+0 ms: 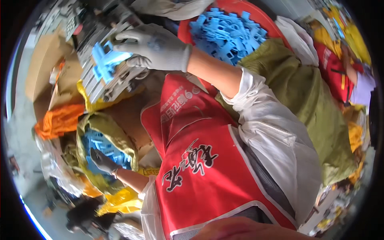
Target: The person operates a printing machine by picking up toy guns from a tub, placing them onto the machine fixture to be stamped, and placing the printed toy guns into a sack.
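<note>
Leftward, blue pieces (105,63) jut from the pinching right fingers (130,35); what the left fingers (96,155) hold is unclear.

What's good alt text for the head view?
A person's gloved right hand is at blue plastic pieces by grey slatted equipment; the gloved left hand is at an open green sack of similar pieces. A red tub holds more.

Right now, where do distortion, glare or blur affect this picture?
Head view: black fisheye rim, surroundings bending toward it; bright light pales the right sleeve and the blue pieces by the right hand; the dark shape at lower left looks soft, while the red apron reads fairly crisp.
</note>
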Demonstrator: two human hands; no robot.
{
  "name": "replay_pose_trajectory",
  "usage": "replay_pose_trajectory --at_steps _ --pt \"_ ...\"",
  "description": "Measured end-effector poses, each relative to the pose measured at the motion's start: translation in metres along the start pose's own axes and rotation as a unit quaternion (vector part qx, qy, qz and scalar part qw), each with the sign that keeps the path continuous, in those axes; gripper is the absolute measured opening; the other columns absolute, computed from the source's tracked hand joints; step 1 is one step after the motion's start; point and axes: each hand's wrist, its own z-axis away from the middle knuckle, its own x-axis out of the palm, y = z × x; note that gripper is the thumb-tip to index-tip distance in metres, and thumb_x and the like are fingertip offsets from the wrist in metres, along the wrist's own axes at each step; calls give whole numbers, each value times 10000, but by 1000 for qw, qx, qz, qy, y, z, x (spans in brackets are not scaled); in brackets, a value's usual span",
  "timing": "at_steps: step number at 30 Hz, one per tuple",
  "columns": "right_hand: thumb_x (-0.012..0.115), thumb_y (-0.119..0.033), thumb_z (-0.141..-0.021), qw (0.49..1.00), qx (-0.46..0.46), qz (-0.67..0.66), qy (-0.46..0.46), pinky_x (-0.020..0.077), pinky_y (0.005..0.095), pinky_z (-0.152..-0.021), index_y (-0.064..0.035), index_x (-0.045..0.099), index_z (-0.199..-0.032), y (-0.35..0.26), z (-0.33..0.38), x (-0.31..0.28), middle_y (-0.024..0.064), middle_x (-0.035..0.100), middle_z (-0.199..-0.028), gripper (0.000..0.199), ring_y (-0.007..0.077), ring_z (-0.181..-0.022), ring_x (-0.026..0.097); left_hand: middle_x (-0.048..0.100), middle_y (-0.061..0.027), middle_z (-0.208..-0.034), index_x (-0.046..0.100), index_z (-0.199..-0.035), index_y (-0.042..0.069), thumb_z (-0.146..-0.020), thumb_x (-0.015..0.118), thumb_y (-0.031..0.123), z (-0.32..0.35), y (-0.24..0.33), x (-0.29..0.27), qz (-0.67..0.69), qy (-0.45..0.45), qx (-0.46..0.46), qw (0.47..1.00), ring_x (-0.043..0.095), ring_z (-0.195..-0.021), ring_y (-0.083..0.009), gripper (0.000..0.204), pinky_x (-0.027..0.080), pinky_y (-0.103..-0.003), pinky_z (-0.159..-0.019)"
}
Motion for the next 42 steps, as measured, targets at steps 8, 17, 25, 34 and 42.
replay_pose_trajectory --at_steps 8,17,25,34,42 --pt "571 -302 -818 874 431 156 -159 486 436 -852 -152 577 -1204 171 228 -30 174 609 -1043 414 359 -943 598 610 -117 -1199 588 -1197 -5 -968 500 168 0 14 14 -38 -61 -6 997 597 -1045 -200 301 476 -308 -924" --pt "519 -83 -812 749 459 305 -369 448 394 -946 -227 467 -1339 218 301 -14 69 426 -1384 549 296 -1206 477 645 -97 -1112 623 -1157 19 -949 525 178 20 53 27 -75 -103 -3 992 604 -958 -182 279 484 -286 -831" --pt "626 -276 -745 876 292 -21 -384 486 437 -692 -43 645 -1014 191 240 -51 167 670 -834 356 317 -767 646 661 -68 -1075 636 -1131 12 -954 523 181 22 39 31 -25 -109 -27 993 607 -938 -159 270 482 -277 -824" --pt "464 -338 -858 806 492 136 -299 495 466 -787 -104 598 -1065 202 272 -31 159 670 -971 340 397 -931 613 668 -78 -1081 643 -1115 11 -946 531 170 24 50 45 -17 -137 46 989 616 -962 -168 258 477 -292 -854" --pt "504 -272 -884 736 490 214 -416 492 502 -843 -137 416 -1286 131 325 64 190 535 -1220 432 389 -1065 585 680 -80 -1036 655 -1082 2 -925 551 112 23 67 40 2 -121 43 992 624 -947 -158 219 484 -276 -848"
